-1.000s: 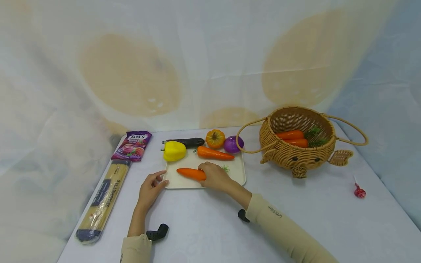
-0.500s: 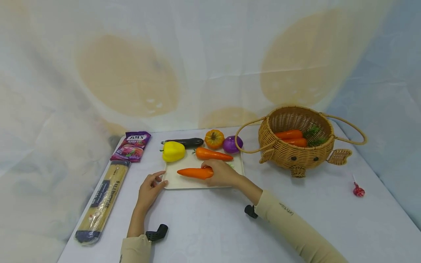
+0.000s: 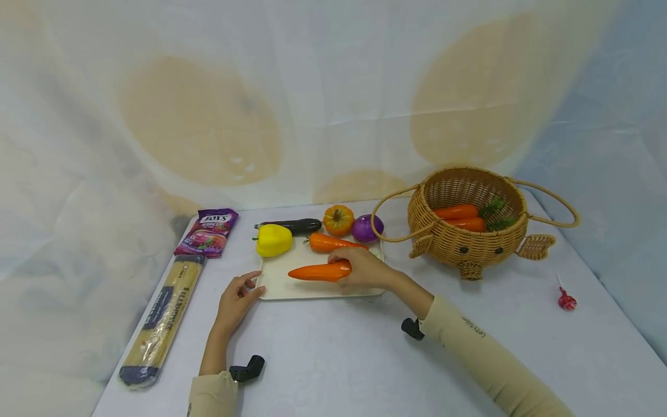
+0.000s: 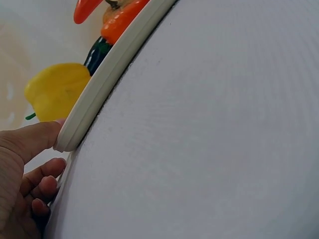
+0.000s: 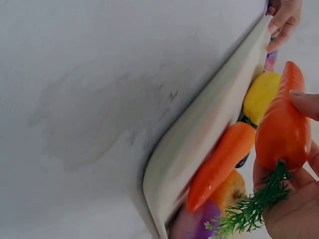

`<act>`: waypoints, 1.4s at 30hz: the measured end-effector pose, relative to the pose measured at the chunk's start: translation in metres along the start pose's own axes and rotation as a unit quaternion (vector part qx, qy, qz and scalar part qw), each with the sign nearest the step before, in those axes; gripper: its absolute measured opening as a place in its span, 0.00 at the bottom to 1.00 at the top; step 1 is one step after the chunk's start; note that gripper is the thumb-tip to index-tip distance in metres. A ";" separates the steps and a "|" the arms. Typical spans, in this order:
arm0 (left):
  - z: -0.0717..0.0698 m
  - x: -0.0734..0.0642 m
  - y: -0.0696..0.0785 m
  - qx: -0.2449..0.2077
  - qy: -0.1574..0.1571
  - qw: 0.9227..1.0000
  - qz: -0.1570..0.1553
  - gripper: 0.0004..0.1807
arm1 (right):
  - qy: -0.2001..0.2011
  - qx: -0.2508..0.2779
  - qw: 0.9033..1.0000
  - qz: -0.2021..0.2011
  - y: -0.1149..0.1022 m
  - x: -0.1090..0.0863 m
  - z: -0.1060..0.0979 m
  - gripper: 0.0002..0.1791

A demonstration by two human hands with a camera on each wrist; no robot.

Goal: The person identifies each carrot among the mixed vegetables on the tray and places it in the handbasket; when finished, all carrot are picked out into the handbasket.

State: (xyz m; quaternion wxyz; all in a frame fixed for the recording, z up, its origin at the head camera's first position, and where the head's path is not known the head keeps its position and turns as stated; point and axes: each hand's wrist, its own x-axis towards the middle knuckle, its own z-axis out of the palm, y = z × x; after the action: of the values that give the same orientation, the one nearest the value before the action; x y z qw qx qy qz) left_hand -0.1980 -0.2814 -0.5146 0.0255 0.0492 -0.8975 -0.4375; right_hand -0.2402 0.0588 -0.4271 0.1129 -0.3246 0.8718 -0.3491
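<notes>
A white-clothed worktop [image 3: 323, 359] stands before a pale fabric backdrop [image 3: 333, 116] printed with rounded tan patches, as you grip an orange carrot [image 3: 315, 272] in your right hand [image 3: 365, 269] over the near half of a cream tray [image 3: 278, 288]. Its thick end sits between your thumb [image 5: 306, 104] and fingers, with the tapered tip reaching out clear of them toward the tray's left edge; the right wrist view shows its feathery greens [image 5: 269, 196] spilling past your fingers. Your left hand [image 3: 235, 301], fingers loosely bent, touches the tray's near left corner. Along the tray's far side are a yellow pepper [image 3: 274, 240] at the left corner, a dark eggplant [image 3: 297, 226] just beyond it, a small pumpkin [image 3: 339, 220], a purple onion [image 3: 363, 229] by the right corner and, in front of them, a second carrot [image 3: 330, 243] partly behind your right hand. Toward the worktop's far right corner, a wicker basket [image 3: 479, 249] holds two more carrots [image 3: 455, 212]; a red lollipop [image 3: 567, 301] lies toward the right edge. A spaghetti pack [image 3: 162, 321] runs along the worktop's left edge, touching a purple packet [image 3: 211, 231] at the far left corner.
</notes>
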 end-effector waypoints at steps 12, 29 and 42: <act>0.001 0.001 -0.001 -0.016 -0.016 1.000 0.000 0.26 | -0.015 -0.004 1.000 0.009 -0.005 -0.022 -0.029 0.26; 0.000 0.001 0.001 -0.014 -0.016 1.000 0.003 0.27 | -0.029 -0.016 0.999 0.000 -0.015 -0.037 -0.048 0.25; -0.002 -0.001 0.001 -0.008 -0.013 1.000 -0.003 0.27 | -0.035 -0.013 0.999 0.013 -0.024 -0.049 -0.062 0.25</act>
State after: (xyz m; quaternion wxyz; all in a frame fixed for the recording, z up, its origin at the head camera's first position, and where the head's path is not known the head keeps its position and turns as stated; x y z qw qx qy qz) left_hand -0.1972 -0.2824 -0.5130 0.0132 0.0460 -0.8939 -0.4457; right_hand -0.2170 0.1101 -0.3671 0.1437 -0.3263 0.8761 -0.3246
